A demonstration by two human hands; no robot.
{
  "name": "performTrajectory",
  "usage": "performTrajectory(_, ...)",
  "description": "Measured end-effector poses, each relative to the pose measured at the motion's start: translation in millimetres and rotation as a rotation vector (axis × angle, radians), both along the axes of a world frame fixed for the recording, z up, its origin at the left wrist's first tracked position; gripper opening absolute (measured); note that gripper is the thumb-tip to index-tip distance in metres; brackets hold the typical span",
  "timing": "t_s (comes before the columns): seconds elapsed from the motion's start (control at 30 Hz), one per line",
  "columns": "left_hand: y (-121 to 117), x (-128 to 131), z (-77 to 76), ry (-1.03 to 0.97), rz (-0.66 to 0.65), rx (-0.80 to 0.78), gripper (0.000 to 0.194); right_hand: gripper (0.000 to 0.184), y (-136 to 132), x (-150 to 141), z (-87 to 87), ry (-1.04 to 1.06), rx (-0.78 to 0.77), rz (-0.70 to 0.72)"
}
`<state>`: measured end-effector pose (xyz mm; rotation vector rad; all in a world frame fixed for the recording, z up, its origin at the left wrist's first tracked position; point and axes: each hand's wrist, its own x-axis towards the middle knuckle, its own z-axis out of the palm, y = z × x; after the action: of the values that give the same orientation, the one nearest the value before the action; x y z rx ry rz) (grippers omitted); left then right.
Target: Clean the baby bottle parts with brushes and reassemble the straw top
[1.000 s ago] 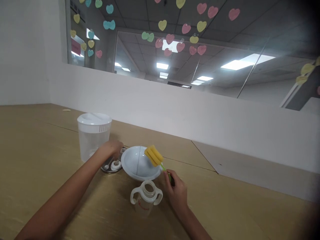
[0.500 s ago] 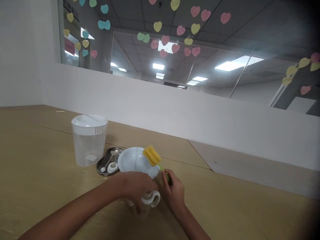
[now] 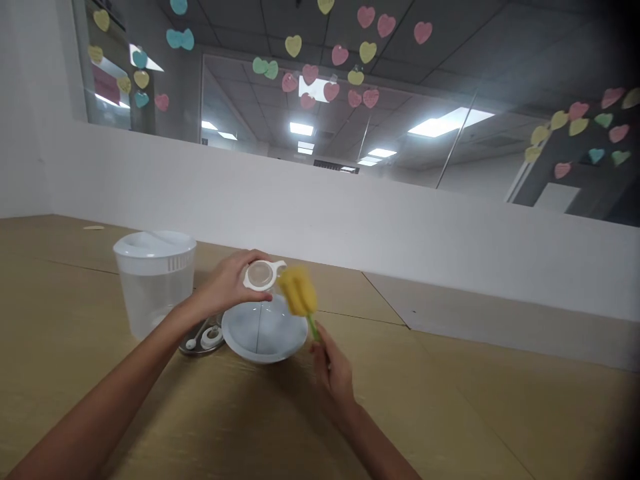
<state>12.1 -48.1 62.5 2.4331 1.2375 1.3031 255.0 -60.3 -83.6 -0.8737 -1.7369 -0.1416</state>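
Note:
My left hand (image 3: 227, 283) is closed round a clear baby bottle with white handles (image 3: 263, 274), held tilted in the air above a white bowl (image 3: 264, 331), its open mouth facing me. My right hand (image 3: 333, 377) grips the green handle of a yellow sponge brush (image 3: 298, 292), whose sponge head hangs just right of the bottle's mouth, over the bowl's far rim. A thin metal rod lies across the bowl.
A clear plastic pitcher with a white lid (image 3: 153, 280) stands at the left on the wooden table (image 3: 450, 413). A small steel tray (image 3: 200, 339) with small white bottle parts lies between pitcher and bowl. A white partition wall (image 3: 350, 220) runs behind.
My left hand went from the steel tray to the bottle on the table, took it and lifted it over the bowl. The sponge brush rose toward the bottle's mouth.

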Motion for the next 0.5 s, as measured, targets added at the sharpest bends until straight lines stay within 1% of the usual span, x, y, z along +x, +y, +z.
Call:
performTrajectory(0.07, 8.8, -0.4, -7.3, 0.021, 0.124, 0.095, 0.045, 0.037, 0.9, 0.1, 0.5, -0.114, 0.015, 0.052)
performTrajectory(0.1, 11.9, -0.2, -10.7, 0.05, 0.175, 0.127, 0.044, 0.038, 1.3, 0.4, 0.8, -0.151, 0.024, 0.053)
performTrajectory(0.17, 15.8, 0.1, -16.5, 0.127, 0.241, 0.183, 0.042, 0.038, 1.6, 1.2, 1.2, -0.185, 0.054, -0.001)
performTrajectory(0.23, 18.3, 0.3, -20.6, 0.195, 0.253, 0.233, 0.041, 0.038, 1.4, 1.6, 0.8, -0.192, 0.097, -0.055)
performTrajectory(0.3, 20.3, 0.7, -23.2, 0.211, 0.242, 0.26, 0.04, 0.039, 1.2, 1.8, -0.1, -0.176, 0.146, -0.081)
performTrajectory(0.4, 21.9, 1.9, -25.0, 0.202, 0.235, 0.271, 0.038, 0.041, 1.2, 2.4, -1.6, -0.171, 0.199, -0.076)
performTrajectory(0.5, 21.3, 4.2, -25.6, 0.246, 0.3, 0.277, 0.034, 0.042, 1.9, 4.0, -3.2, -0.203, 0.227, -0.072)
